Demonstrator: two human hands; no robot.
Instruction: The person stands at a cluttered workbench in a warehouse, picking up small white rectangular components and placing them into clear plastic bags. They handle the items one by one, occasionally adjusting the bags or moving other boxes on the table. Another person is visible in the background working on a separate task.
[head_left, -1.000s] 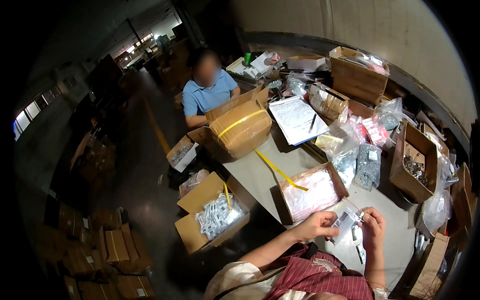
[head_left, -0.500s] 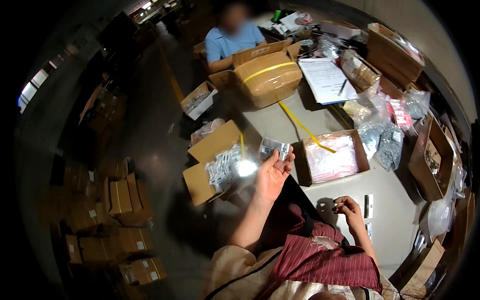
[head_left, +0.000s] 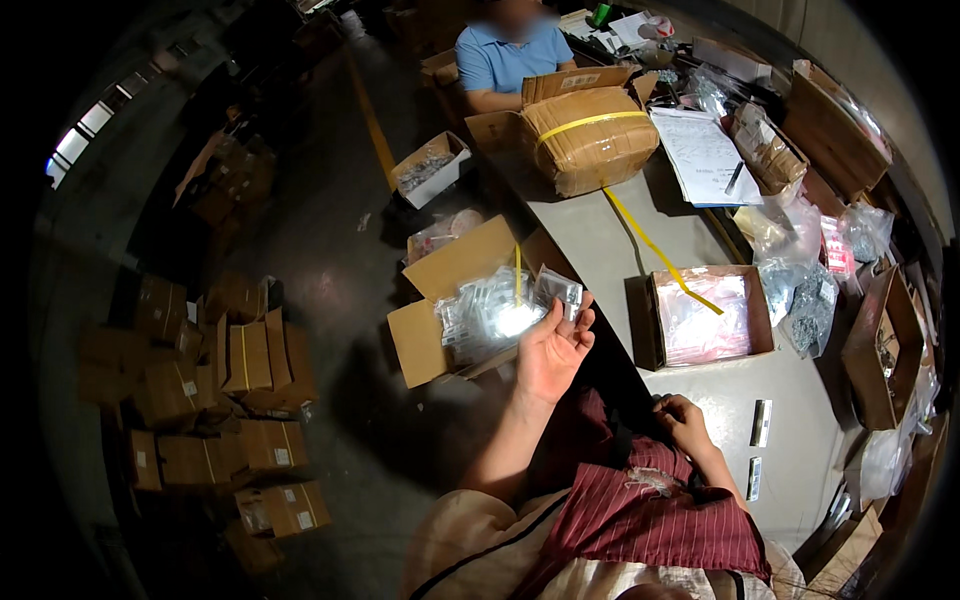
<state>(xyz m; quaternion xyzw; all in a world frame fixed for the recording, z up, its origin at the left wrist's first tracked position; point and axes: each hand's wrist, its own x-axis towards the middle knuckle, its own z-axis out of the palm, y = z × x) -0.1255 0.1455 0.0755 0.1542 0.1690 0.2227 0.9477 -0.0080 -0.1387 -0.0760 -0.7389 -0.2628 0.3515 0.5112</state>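
My left hand [head_left: 552,350] is raised, thumb and fingers pinching a small clear plastic packet [head_left: 558,288] with something silvery inside. Behind it stands an open cardboard box [head_left: 415,345] holding a heap of similar clear packets [head_left: 470,315], with a bright glare over them. My right hand [head_left: 684,425] rests at the near edge of the grey table [head_left: 700,400], fingers curled in; whatever they may hold is hidden. To its right, two small narrow silver-and-white pieces [head_left: 762,423] lie on the tabletop.
A shallow carton [head_left: 762,318] of pinkish plastic bags sits on the table. Beyond it are a taped cardboard box [head_left: 590,140] with a loose yellow strap and a clipboard [head_left: 700,155]. Bagged parts line the right side. A person [head_left: 510,60] sits opposite; cartons [head_left: 270,445] stack on the left floor.
My view has shifted, so the table sits farther right. The left hand with its packet now appears against the box of packets; my right hand has drawn back to the table edge, fingers more curled.
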